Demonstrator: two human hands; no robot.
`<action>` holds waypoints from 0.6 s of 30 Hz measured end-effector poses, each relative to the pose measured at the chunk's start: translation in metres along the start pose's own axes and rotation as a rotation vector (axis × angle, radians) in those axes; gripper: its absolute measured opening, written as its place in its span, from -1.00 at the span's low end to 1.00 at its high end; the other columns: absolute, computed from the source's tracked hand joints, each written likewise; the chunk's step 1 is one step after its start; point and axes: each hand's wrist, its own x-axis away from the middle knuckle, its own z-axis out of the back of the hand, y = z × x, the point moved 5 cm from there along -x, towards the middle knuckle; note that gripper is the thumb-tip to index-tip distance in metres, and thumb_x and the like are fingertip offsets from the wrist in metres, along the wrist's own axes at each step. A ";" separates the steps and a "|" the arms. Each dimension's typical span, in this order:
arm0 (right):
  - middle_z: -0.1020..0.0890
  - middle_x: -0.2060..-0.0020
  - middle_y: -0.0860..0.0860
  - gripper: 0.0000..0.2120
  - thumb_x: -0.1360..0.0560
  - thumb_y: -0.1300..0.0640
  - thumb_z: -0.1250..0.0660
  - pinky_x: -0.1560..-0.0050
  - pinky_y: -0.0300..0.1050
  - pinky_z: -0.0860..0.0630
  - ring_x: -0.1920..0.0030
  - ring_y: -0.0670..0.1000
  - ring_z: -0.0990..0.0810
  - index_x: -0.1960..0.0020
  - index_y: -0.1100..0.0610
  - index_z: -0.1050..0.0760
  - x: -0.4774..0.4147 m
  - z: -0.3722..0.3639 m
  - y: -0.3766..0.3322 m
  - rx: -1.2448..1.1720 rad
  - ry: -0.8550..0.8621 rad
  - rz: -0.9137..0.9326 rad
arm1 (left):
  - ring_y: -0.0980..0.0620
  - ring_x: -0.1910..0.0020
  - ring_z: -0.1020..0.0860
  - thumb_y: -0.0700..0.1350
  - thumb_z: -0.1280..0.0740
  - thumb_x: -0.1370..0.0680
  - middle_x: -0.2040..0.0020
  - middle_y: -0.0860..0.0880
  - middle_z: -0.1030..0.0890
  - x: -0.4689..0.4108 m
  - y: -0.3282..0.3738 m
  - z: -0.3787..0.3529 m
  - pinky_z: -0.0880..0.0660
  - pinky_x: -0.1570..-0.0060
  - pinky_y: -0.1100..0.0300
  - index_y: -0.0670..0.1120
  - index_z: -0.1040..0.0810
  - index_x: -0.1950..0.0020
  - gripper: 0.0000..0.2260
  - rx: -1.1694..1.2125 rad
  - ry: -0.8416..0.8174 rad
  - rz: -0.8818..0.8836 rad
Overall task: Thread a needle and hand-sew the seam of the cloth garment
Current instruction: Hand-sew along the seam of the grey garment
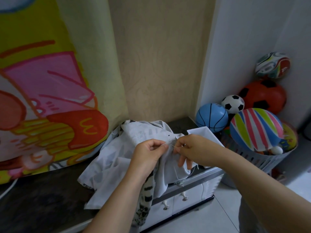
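Note:
A pale grey cloth garment (116, 158) with a dark printed underside lies heaped on the dark countertop (42, 195) and hangs over its front edge. My left hand (149, 153) pinches a fold of the cloth at the seam. Just to its right, my right hand (190, 148) pinches a thin needle (173, 146) that points at that fold. A white thread (176, 172) trails down from the needle over the cloth. The needle's eye is too small to make out.
A white tray (204, 132) sits on the counter behind my right hand. A grey basket (262, 157) full of several coloured balls stands to the right. A cartoon-print curtain (42, 89) hangs at the left. White drawers (176, 199) lie below the counter.

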 end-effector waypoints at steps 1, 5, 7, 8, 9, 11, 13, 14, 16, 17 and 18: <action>-0.63 0.35 -0.16 -0.82 -0.62 0.07 -0.14 0.19 -0.39 -0.44 0.37 -0.15 -0.62 0.13 -0.05 -0.44 0.000 0.000 0.000 -0.001 -0.001 -0.001 | 0.16 0.16 -0.61 -0.13 -0.42 -0.50 0.22 0.09 -0.67 0.000 0.000 0.000 -0.47 0.18 0.39 0.02 -0.63 0.17 -0.93 0.000 0.002 -0.002; -0.62 0.38 -0.17 -0.79 -0.62 0.08 -0.14 0.21 -0.41 -0.43 0.40 -0.17 -0.61 0.16 -0.05 -0.43 -0.001 0.001 -0.001 0.008 0.003 -0.004 | 0.13 0.11 -0.63 -0.12 -0.42 -0.50 0.17 0.06 -0.68 0.001 0.002 0.001 -0.48 0.17 0.39 0.01 -0.63 0.14 -0.95 -0.013 0.012 -0.009; -0.62 0.38 -0.17 -0.79 -0.63 0.08 -0.13 0.22 -0.41 -0.43 0.42 -0.18 -0.60 0.17 -0.05 -0.43 -0.002 0.000 -0.002 0.018 0.003 -0.004 | 0.13 0.11 -0.63 -0.13 -0.42 -0.50 0.17 0.06 -0.68 0.001 0.002 0.002 -0.48 0.17 0.39 0.01 -0.63 0.14 -0.96 -0.012 0.021 -0.011; -0.62 0.37 -0.16 -0.79 -0.63 0.07 -0.13 0.22 -0.41 -0.43 0.42 -0.17 -0.60 0.17 -0.05 -0.42 -0.003 0.000 -0.002 0.025 0.000 -0.004 | 0.13 0.12 -0.63 -0.13 -0.42 -0.50 0.18 0.06 -0.68 0.001 0.002 0.002 -0.47 0.18 0.40 0.01 -0.63 0.15 -0.95 -0.006 0.022 -0.012; -0.62 0.37 -0.16 -0.79 -0.62 0.07 -0.13 0.23 -0.41 -0.44 0.42 -0.17 -0.59 0.16 -0.05 -0.42 -0.003 0.000 -0.003 0.031 -0.001 -0.003 | 0.14 0.14 -0.63 -0.13 -0.43 -0.50 0.19 0.07 -0.68 0.001 0.002 0.002 -0.47 0.20 0.41 0.01 -0.63 0.15 -0.94 0.000 0.023 -0.013; -0.63 0.37 -0.15 -0.79 -0.62 0.08 -0.14 0.22 -0.40 -0.46 0.42 -0.16 -0.59 0.17 -0.05 -0.43 -0.004 0.000 -0.003 0.029 0.007 -0.005 | 0.15 0.16 -0.63 -0.14 -0.43 -0.50 0.21 0.07 -0.68 0.002 0.003 0.001 -0.47 0.21 0.42 0.01 -0.63 0.17 -0.93 0.005 0.023 -0.021; -0.63 0.38 -0.14 -0.78 -0.63 0.09 -0.14 0.22 -0.38 -0.47 0.43 -0.15 -0.59 0.18 -0.04 -0.43 -0.004 0.001 -0.003 0.026 0.023 -0.009 | 0.17 0.19 -0.63 -0.15 -0.43 -0.50 0.23 0.07 -0.68 0.004 0.005 0.001 -0.47 0.23 0.44 0.01 -0.63 0.18 -0.92 0.010 0.030 -0.039; -0.62 0.38 -0.14 -0.77 -0.63 0.09 -0.14 0.21 -0.37 -0.48 0.42 -0.15 -0.59 0.18 -0.04 -0.43 -0.005 0.001 -0.004 0.031 0.028 -0.010 | 0.18 0.20 -0.62 -0.16 -0.43 -0.50 0.24 0.07 -0.68 0.004 0.006 0.001 -0.47 0.24 0.44 0.01 -0.62 0.19 -0.91 0.009 0.039 -0.049; -0.62 0.38 -0.13 -0.78 -0.62 0.09 -0.14 0.16 -0.32 -0.52 0.40 -0.13 -0.60 0.17 -0.03 -0.44 -0.006 0.001 -0.004 0.046 0.036 -0.019 | 0.19 0.20 -0.62 -0.15 -0.43 -0.50 0.24 0.10 -0.67 0.006 0.009 0.001 -0.47 0.23 0.44 0.04 -0.61 0.21 -0.88 -0.034 0.064 -0.079; -0.63 0.37 -0.11 -0.79 -0.62 0.09 -0.14 0.13 -0.29 -0.55 0.39 -0.12 -0.60 0.15 -0.01 -0.46 -0.007 0.001 -0.004 0.058 0.045 -0.027 | 0.20 0.20 -0.62 -0.15 -0.42 -0.50 0.24 0.11 -0.67 0.008 0.010 0.000 -0.48 0.21 0.43 0.06 -0.60 0.21 -0.87 -0.070 0.073 -0.104; -0.64 0.34 -0.07 -0.80 -0.62 0.09 -0.14 0.13 -0.27 -0.56 0.38 -0.11 -0.60 0.12 0.03 -0.49 -0.009 0.001 -0.005 0.072 0.060 -0.037 | 0.21 0.20 -0.63 -0.15 -0.42 -0.51 0.25 0.12 -0.67 0.010 0.012 -0.002 -0.50 0.18 0.41 0.06 -0.60 0.21 -0.86 -0.100 0.076 -0.136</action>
